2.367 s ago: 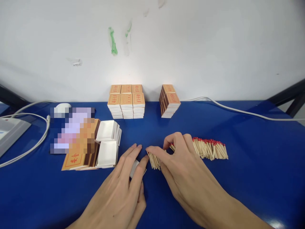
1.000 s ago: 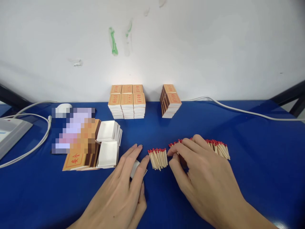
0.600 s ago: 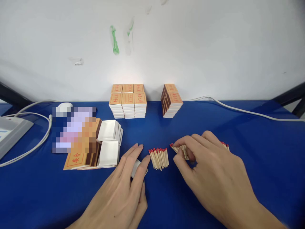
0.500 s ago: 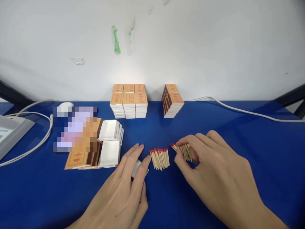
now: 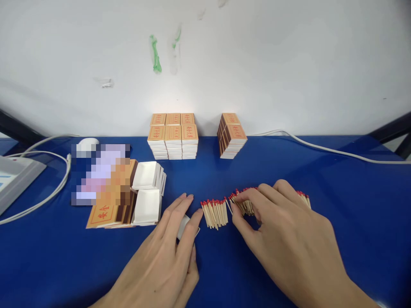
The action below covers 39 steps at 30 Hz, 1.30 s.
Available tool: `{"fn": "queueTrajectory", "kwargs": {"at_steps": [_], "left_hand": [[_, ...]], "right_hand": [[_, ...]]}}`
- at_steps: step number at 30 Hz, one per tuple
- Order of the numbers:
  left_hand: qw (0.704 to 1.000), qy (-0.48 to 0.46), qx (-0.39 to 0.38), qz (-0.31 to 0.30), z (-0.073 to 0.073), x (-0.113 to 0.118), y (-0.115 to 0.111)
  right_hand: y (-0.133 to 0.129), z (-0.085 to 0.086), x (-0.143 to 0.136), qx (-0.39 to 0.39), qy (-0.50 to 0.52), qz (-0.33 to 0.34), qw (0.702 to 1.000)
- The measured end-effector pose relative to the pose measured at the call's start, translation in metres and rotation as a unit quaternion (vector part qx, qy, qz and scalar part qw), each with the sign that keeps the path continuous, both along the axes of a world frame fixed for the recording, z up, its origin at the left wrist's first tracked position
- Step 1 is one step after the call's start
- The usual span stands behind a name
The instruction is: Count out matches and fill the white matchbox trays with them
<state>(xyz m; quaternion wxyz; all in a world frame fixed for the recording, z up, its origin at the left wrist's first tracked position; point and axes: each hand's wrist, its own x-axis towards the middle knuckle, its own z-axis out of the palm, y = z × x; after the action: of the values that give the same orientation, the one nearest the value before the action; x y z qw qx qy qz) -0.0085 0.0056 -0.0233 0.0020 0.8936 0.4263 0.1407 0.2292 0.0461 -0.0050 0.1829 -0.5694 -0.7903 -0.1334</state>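
Observation:
My left hand [image 5: 167, 252] lies flat on the blue table [image 5: 353, 205], its fingers resting on a small white matchbox tray [image 5: 183, 226]. Just right of its fingertips sits a small separate bunch of red-tipped matches [image 5: 215, 211]. My right hand [image 5: 282, 231] lies over the larger pile of matches [image 5: 244, 201], thumb and fingers pinching at its left end; a few match heads show past the hand at the right [image 5: 303, 197].
White inner trays [image 5: 147, 190] and orange matchbox sleeves [image 5: 105, 214] lie at the left beside a blurred patch. Two stacks of matchboxes [image 5: 173, 137] [image 5: 231, 134] stand against the white wall. White cables [image 5: 48, 192] [image 5: 321, 147] and a grey device [image 5: 16, 177] sit at the edges.
My right hand left the small bunch by my left hand and moved right onto the big pile. It lifted a pinch of matches, then lowered again. My left hand stayed put.

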Motion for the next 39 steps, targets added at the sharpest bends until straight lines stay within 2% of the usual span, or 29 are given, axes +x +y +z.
{"fn": "queueTrajectory", "kwargs": {"at_steps": [14, 26, 39], "left_hand": [[1.0, 0.008, -0.001, -0.001, 0.0006, 0.0006, -0.0001], [1.0, 0.005, -0.004, 0.0, 0.0003, -0.0009, -0.0007], [1.0, 0.003, 0.0, 0.0, -0.0001, -0.0007, -0.0013]], "right_hand": [[-0.0036, -0.0006, 0.0001, -0.008, -0.008, -0.02, 1.0], [-0.0033, 0.0001, -0.0032, 0.005, 0.003, 0.0, 1.0], [-0.0044, -0.0001, -0.0018, 0.002, 0.004, -0.008, 1.0]]}}
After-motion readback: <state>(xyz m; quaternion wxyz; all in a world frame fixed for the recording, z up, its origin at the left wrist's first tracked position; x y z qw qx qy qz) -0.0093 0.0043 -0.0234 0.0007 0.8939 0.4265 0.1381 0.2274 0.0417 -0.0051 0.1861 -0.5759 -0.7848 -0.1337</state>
